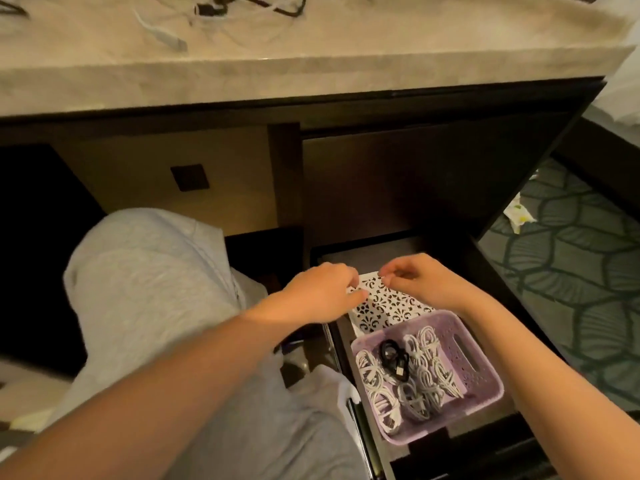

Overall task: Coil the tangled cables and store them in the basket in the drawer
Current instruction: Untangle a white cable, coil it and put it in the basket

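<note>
In the upper left of the frame, on the pale stone surface (346, 46), a loose white cable (162, 32) lies near a tangle of black and white cables (263, 5) at the top edge. Below, at the left, a bent knee in grey trousers (149, 289) fills the space under the surface.

Both bare forearms reach from the bottom of the frame toward the open drawer (398, 249) at centre right. The left hand (322, 292) is at the left rim of a white patterned tray (391, 306) that sits at the back of the drawer. Its fingers are curled and the thumb is laid over the rim, gripping it. Just to its right, the right hand (415, 282) hovers at the tray's far corner with fingers curled and fingertips (384, 276) drawn together. I cannot tell whether they pinch the tray or hold nothing.

Lower and to the right, touching the tray's near edge, a purple basket (446, 422) stands in the front of the drawer. It holds several coiled white cables (429, 368) packed side by side and one coiled black cable (393, 356) near its left side.

At the far right lies green patterned carpet (571, 271) with a crumpled scrap of paper (519, 216) on it.
</note>
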A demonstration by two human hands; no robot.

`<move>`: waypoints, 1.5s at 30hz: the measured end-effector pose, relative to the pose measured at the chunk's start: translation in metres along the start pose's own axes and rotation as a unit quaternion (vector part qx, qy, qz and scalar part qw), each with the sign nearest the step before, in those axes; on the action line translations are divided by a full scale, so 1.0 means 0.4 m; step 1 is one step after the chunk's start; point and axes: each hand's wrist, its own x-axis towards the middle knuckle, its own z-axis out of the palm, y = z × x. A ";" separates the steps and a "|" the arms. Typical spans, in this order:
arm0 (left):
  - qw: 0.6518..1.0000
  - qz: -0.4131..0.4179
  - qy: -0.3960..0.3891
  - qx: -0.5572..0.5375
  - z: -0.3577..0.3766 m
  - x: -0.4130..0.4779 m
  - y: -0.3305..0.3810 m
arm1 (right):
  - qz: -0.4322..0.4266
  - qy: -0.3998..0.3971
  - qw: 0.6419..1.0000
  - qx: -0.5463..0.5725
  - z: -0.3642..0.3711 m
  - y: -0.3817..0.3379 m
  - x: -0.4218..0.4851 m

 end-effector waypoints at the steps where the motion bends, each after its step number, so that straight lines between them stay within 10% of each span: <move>1: 1.000 0.003 0.015 -0.001 -0.046 -0.023 -0.011 | -0.025 0.005 1.000 0.003 -0.020 -0.047 0.004; 21: 0.953 -0.045 0.282 0.102 -0.640 -0.399 -0.131 | -0.297 0.046 0.951 -0.073 -0.217 -0.801 0.110; 45: 0.853 -0.317 0.415 0.012 -0.965 -0.174 -0.583 | -0.276 0.095 0.937 -0.190 -0.113 -1.146 0.644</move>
